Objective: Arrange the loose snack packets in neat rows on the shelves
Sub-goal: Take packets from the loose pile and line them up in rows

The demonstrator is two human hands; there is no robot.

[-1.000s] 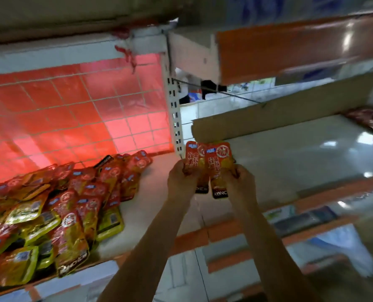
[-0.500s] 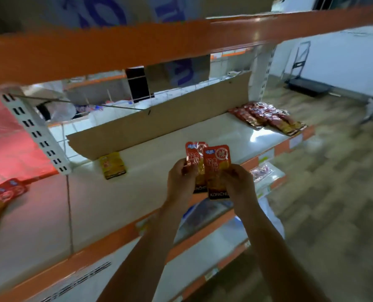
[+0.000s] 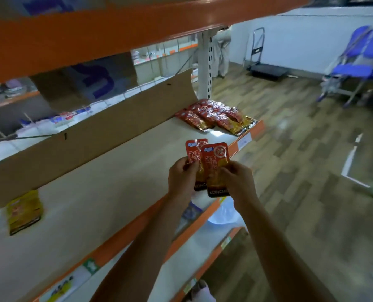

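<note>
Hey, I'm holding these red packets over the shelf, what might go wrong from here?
The held packets are only pinched, fanned, between the left hand and right hand near the shelf front edge; one might slip to the lower shelves. The far row reaches that edge, so adding packets could nudge some off.

Bare forearms — two (elbow down), bare left hand (image 3: 182, 177), right hand (image 3: 239, 182)

Held packets: two red snack packets (image 3: 216, 162), overlapped, frame centre
Left hand (image 3: 182, 176): grips rear packet
Right hand (image 3: 239, 182): pinches front packet
Shelf (image 3: 115, 182): red packet row (image 3: 216, 117) upper right; yellow packet (image 3: 24, 211) left
</note>
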